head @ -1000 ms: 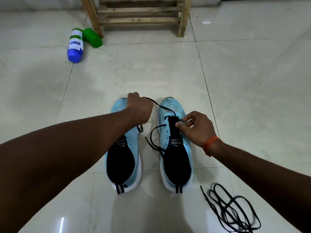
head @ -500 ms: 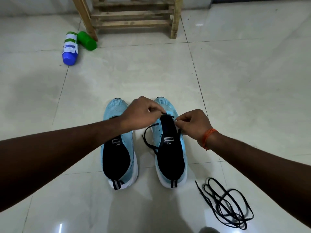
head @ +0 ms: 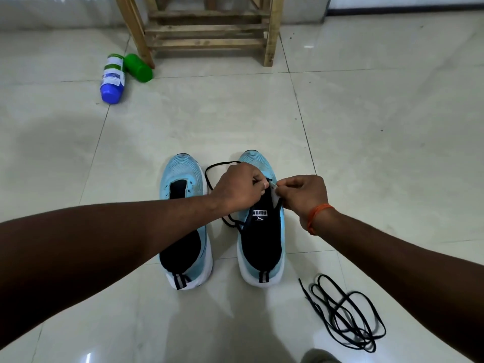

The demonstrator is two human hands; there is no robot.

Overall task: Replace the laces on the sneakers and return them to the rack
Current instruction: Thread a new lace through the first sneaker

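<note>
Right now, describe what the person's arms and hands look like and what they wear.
The left arm and right arm are bare, with no sleeves in view. The left hand and right hand wear no gloves. An orange thread band circles the right wrist; the left wrist shows nothing worn. Whether there are rings I cannot tell.

Tile floor [head: 366,127] — sneakers [head: 180,171], loose lace [head: 340,314], bottles [head: 112,79], rack [head: 207,43].

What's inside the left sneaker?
Left sneaker: black lining shows at tongue and heel, no lace visible. The left forearm covers its midsection.
</note>
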